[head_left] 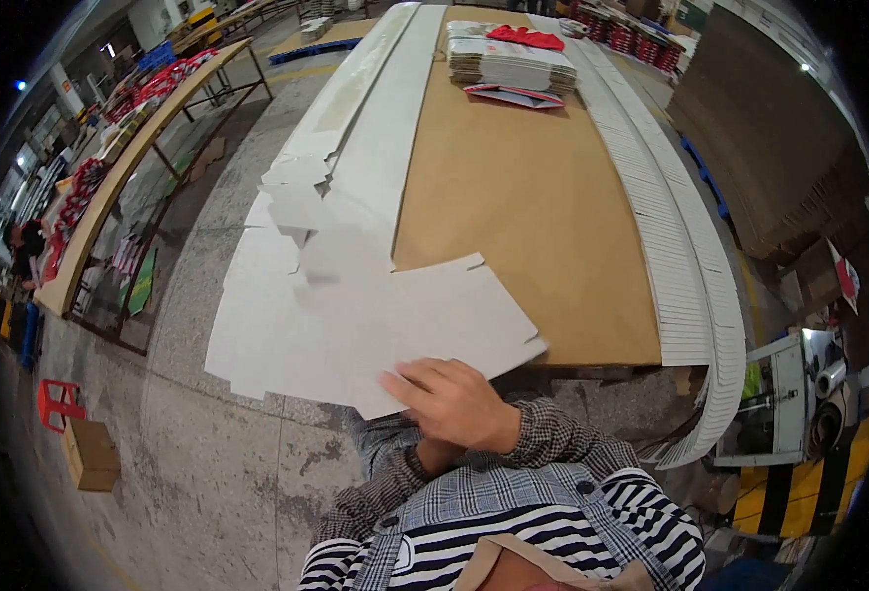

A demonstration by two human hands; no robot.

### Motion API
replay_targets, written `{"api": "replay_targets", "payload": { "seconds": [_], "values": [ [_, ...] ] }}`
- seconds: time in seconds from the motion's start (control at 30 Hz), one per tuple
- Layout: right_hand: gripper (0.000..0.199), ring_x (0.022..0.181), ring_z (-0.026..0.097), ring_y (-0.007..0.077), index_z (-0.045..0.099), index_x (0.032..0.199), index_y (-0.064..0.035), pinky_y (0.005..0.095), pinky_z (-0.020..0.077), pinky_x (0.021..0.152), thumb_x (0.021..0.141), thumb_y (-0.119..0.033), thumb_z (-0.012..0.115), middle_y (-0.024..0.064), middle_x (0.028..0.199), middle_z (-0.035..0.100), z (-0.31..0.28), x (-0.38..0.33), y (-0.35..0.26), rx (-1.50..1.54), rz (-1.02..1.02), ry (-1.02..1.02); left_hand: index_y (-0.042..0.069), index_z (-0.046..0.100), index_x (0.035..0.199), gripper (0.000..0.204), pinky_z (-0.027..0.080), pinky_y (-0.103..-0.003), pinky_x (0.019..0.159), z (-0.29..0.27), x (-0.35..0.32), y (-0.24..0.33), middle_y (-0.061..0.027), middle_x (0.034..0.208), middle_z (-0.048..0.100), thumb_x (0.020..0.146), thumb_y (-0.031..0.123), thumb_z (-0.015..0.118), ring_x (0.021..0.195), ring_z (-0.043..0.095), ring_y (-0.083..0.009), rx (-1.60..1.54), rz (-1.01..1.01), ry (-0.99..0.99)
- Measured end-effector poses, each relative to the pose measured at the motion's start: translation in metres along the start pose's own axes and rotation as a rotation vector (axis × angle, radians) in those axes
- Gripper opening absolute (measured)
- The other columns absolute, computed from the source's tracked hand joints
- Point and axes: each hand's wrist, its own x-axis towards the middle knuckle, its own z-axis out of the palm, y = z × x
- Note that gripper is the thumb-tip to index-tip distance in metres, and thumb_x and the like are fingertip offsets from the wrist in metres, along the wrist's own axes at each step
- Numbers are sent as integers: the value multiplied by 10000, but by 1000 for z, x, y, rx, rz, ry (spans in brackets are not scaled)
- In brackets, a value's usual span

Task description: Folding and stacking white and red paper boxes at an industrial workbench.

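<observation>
A flat white die-cut cardboard blank [415, 305] lies at the near end of the table, its notched corner reaching over brown board. My right hand [449, 402] rests at the blank's near edge. Its slightly bent fingers lie on the white surface, with nothing visibly gripped. Tucked below the right wrist, my left hand [436, 455] shows only in part; its fingers are hidden. More white blanks [291, 202] overlap in a long row along the left side.
A long fanned row of white card pieces [685, 256] curves down the right side of the brown board [523, 197]. At the far end sits a stack of folded cartons [511, 64] with red cloth on top. A red stool [60, 402] and cardboard box [90, 453] stand left.
</observation>
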Motion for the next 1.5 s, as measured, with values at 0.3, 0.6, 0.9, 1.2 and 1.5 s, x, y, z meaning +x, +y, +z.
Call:
{"api": "replay_targets", "payload": {
  "seconds": [0.3, 0.6, 0.9, 1.2, 1.5],
  "values": [
    [337, 1035, 656, 220, 715, 1012, -107, 437, 424, 980, 706, -7, 614, 27, 1034, 734, -81, -193, 108, -133, 403, 19, 39, 629, 1181, 500, 509, -437, 895, 11, 27, 16, -193, 1192, 617, 724, 144, 802, 1076, 612, -343, -296, 205, -450],
    [34, 1066, 683, 261, 641, 823, -48, 487, 387, 1106, 794, -39, 657, 108, 1002, 736, -117, -338, 176, 170, 892, 234, 54, 554, 1255, 549, 425, -443, 1038, 79, 65, -1, -189, 1294, 533, 719, 41, 670, 1243, 494, -383, 225, 236, -547],
    [252, 1096, 674, 254, 716, 954, -49, 435, 440, 1073, 708, -26, 766, 62, 1058, 744, -122, -325, 172, 74, 779, 152, 39, 649, 1011, 207, 537, -429, 774, 70, 73, 3, -84, 1027, 673, 819, 36, 574, 1026, 622, -287, 196, 347, -410],
    [388, 911, 629, 251, 650, 1071, -48, 380, 497, 799, 732, -171, 792, 115, 913, 676, -103, -268, 197, -28, 1379, 330, 71, 625, 981, 266, 447, -460, 817, 117, 106, -7, -128, 1012, 603, 783, 212, 730, 986, 565, -338, 266, -140, -312],
    [293, 999, 571, 286, 708, 1056, -61, 404, 450, 861, 768, -26, 666, 109, 1161, 595, -40, -222, 169, 187, 870, 450, 95, 606, 971, 229, 369, -453, 820, 181, 58, 51, -97, 1044, 573, 763, 143, 691, 1033, 532, -296, 4, -137, -248]
  ]
}}
